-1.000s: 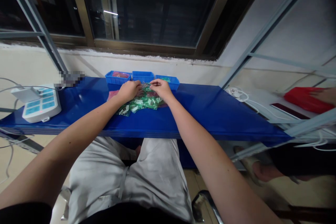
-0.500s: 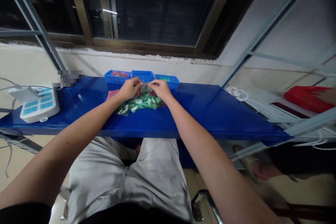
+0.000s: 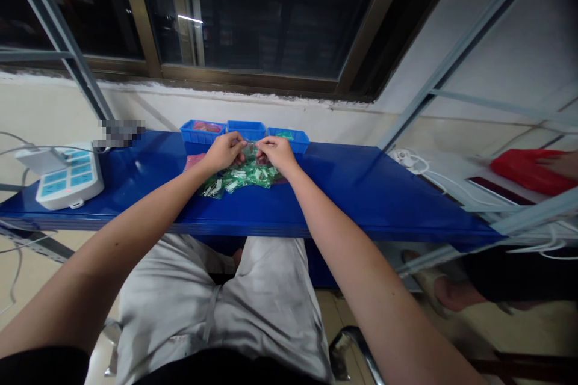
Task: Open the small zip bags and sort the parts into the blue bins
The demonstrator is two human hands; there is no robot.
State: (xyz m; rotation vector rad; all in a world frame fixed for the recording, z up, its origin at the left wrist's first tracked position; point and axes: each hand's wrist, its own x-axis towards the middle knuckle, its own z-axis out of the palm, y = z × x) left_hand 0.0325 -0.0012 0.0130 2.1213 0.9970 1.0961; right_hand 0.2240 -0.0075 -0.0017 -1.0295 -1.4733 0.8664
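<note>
My left hand (image 3: 226, 151) and my right hand (image 3: 277, 152) face each other above the blue table (image 3: 347, 192). Thumb and fingers are pinched together on each, holding opposite sides of a small clear plastic bag (image 3: 251, 147). What the bag contains is too small to make out. Directly below lies a pile of green plastic packets (image 3: 239, 179) with white pieces showing in them. Some pink packets (image 3: 193, 160) lie beside my left wrist, partly covered by it.
Three blue bins line the table's back: the left bin (image 3: 189, 130) holds pink packets, the right bin (image 3: 300, 141) green ones; the middle bin (image 3: 246, 126) stands between. A white power strip (image 3: 67, 183) sits at left. At right, another person's hand (image 3: 562, 163) touches a red bag (image 3: 519, 169).
Both hands stay pinched over the pile, with only slight finger movement at the clear bag. The whole view has shifted very slightly.
</note>
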